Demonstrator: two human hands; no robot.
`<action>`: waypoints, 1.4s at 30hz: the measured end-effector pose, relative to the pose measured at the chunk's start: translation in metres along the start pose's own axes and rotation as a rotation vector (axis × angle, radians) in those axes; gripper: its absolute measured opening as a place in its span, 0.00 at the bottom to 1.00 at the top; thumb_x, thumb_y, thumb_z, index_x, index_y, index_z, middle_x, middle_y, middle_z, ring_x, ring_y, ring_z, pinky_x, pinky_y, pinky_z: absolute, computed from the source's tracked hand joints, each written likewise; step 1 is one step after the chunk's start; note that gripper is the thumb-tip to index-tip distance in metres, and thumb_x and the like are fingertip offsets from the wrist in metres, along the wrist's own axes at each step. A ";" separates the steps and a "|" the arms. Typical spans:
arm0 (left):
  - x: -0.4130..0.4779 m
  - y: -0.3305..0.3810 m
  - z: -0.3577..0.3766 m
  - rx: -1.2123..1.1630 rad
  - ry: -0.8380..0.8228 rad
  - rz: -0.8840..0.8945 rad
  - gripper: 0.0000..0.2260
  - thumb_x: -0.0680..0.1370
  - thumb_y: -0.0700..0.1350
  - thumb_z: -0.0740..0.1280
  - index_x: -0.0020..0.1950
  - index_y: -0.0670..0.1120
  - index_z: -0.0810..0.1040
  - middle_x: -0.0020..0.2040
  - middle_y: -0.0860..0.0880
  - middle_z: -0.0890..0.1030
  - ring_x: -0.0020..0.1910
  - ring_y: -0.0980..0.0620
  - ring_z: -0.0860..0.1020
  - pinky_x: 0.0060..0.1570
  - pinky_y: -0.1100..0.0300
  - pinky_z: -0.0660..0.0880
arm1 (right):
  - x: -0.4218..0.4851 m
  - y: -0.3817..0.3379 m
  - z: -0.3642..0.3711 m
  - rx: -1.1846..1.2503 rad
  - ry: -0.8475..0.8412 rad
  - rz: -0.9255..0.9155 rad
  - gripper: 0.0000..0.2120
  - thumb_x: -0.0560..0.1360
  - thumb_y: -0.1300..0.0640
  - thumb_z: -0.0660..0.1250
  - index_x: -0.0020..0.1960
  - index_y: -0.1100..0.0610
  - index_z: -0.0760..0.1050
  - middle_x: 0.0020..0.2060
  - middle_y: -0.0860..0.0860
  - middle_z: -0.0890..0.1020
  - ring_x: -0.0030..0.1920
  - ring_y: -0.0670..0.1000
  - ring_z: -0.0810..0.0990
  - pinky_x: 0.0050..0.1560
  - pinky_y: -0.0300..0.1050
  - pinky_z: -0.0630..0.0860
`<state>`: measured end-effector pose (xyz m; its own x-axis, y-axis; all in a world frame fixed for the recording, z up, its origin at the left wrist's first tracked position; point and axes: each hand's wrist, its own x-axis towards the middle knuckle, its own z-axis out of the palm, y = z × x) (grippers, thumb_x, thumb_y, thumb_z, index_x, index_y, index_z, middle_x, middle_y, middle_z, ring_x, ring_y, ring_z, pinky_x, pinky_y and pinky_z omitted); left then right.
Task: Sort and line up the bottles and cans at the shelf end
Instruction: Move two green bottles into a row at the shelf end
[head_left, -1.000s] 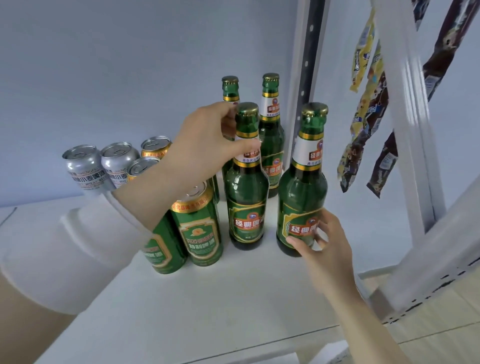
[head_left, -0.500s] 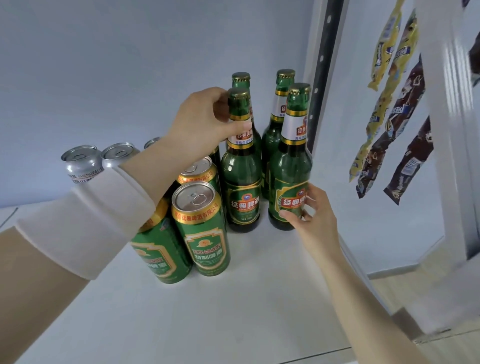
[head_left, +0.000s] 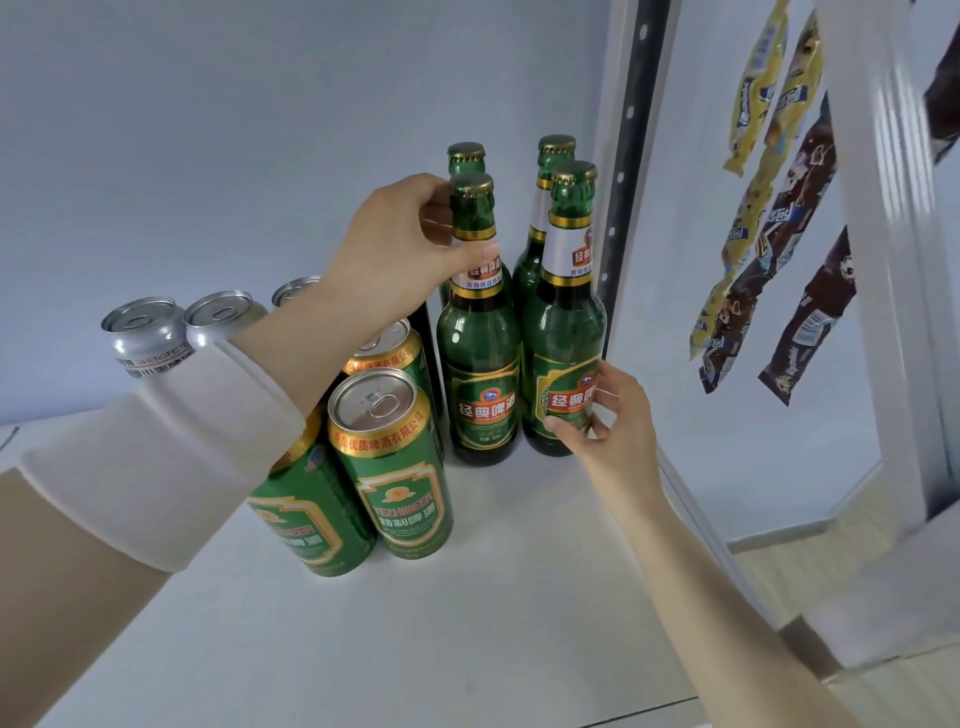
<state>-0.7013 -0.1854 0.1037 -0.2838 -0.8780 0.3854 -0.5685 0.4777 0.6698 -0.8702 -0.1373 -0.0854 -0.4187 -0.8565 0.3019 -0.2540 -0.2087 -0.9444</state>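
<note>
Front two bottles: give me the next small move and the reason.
Probably the right hand should twist the front right bottle leftward: its label faces off to the right, while the front left bottle, held at the neck by the left hand, shows its label squarely.

White shelf board (head_left: 519, 597) is carrying everything. At its far right end four green bottles are standing upright, two by two: near-left bottle (head_left: 480, 364), near-right bottle (head_left: 563, 332), far-left bottle (head_left: 466, 158), far-right bottle (head_left: 555, 150). Green cans (head_left: 395, 467) are standing just left of them, nearer me. Silver cans (head_left: 145, 332) are lining up far left, my sleeve (head_left: 171, 452) covering some.
</note>
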 end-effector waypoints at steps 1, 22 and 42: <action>0.000 0.000 0.000 0.005 -0.003 -0.002 0.19 0.70 0.48 0.72 0.59 0.45 0.75 0.51 0.50 0.78 0.54 0.51 0.78 0.57 0.49 0.76 | -0.001 0.000 0.000 -0.008 0.004 -0.005 0.32 0.64 0.66 0.76 0.61 0.48 0.67 0.55 0.47 0.69 0.52 0.29 0.72 0.47 0.29 0.73; -0.076 0.020 -0.082 0.782 0.058 0.250 0.25 0.79 0.51 0.59 0.73 0.46 0.58 0.73 0.45 0.64 0.71 0.44 0.62 0.71 0.49 0.56 | -0.033 -0.179 -0.018 -0.894 0.046 -0.382 0.30 0.75 0.48 0.62 0.71 0.61 0.57 0.67 0.60 0.66 0.69 0.60 0.63 0.68 0.58 0.64; -0.350 -0.093 -0.299 0.968 -0.012 -0.265 0.18 0.78 0.49 0.58 0.66 0.44 0.66 0.62 0.43 0.71 0.61 0.43 0.72 0.55 0.52 0.69 | -0.262 -0.304 0.212 -1.234 -0.553 -0.582 0.24 0.75 0.49 0.60 0.66 0.60 0.63 0.64 0.60 0.68 0.66 0.63 0.66 0.61 0.55 0.68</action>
<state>-0.3182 0.0861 0.0957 -0.0620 -0.9555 0.2886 -0.9964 0.0425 -0.0734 -0.4989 0.0507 0.0949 0.3078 -0.9214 0.2374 -0.9514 -0.2966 0.0825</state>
